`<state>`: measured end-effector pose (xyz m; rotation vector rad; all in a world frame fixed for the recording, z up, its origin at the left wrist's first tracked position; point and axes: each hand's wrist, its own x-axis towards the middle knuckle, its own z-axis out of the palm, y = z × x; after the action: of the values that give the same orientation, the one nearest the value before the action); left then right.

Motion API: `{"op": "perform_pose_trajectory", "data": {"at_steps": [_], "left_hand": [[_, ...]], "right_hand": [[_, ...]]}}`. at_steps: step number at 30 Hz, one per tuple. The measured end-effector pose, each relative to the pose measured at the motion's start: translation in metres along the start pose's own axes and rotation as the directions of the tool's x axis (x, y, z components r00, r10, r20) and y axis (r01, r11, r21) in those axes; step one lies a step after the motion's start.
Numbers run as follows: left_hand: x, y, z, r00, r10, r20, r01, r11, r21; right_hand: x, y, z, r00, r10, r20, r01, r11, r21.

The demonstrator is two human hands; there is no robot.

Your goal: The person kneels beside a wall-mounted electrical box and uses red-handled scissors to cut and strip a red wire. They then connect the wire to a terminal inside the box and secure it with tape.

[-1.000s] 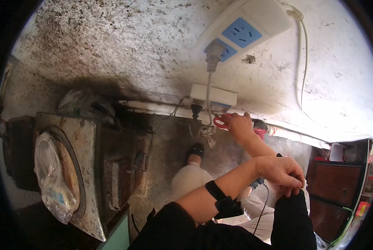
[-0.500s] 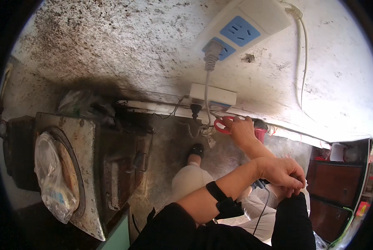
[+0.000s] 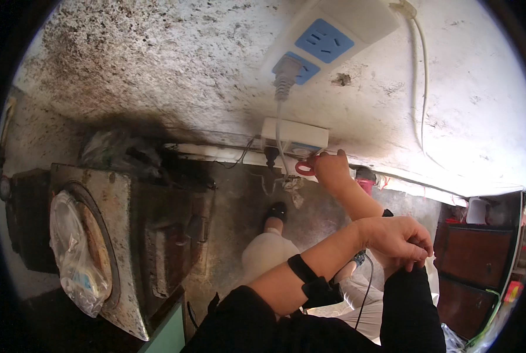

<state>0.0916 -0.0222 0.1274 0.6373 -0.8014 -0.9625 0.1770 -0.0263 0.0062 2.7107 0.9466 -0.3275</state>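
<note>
Far left, against the stained wall [image 3: 157,70]: a rusty metal box-shaped appliance [image 3: 122,247] with a round opening on its face, a crumpled clear plastic bag [image 3: 74,259] lying over that opening. A dark bundle [image 3: 116,150] sits on the appliance's far top edge, up against the wall.

Centre, on the wall: a white power strip with blue sockets [image 3: 327,38], fixed near the upper edge of the wall, one grey plug [image 3: 283,73] seated in it. Its cord drops to a small white box [image 3: 295,134] mounted low on the wall, just above the pale ledge [image 3: 216,152] at the wall's foot. Loose wires [image 3: 286,179] hang below the box.

Right hand [image 3: 332,169] is reached up to the lower right corner of the white box, fingers curled around a red-handled tool [image 3: 305,168] (only the red loop shows; the working end is hidden). The tool touches the wires just under the box.

Left hand [image 3: 395,235] crosses over to the right forearm, fingers closed on the dark sleeve [image 3: 413,294] there. A black wristband [image 3: 310,282] on the left forearm.

Below: concrete floor [image 3: 239,206], a foot in a dark shoe [image 3: 274,210]. Far right, a dark wooden cabinet [image 3: 480,259].
</note>
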Motion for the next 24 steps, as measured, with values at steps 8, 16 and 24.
{"op": "perform_pose_trajectory", "data": {"at_steps": [8,16,24], "left_hand": [[0.007,-0.011,0.001,0.980,0.195,-0.035,-0.192,0.977,0.090],[0.007,-0.007,-0.004,0.991,0.130,-0.024,-0.129,0.991,0.038],[0.009,-0.009,-0.004,0.978,0.174,-0.112,-0.177,0.984,-0.014]], "right_hand": [[-0.030,0.026,-0.017,0.997,0.029,-0.066,-0.018,0.985,0.172],[-0.010,0.021,-0.002,0.999,0.024,0.030,-0.027,0.992,0.121],[-0.009,0.022,-0.013,0.999,0.033,-0.006,-0.032,0.995,0.097]]}}
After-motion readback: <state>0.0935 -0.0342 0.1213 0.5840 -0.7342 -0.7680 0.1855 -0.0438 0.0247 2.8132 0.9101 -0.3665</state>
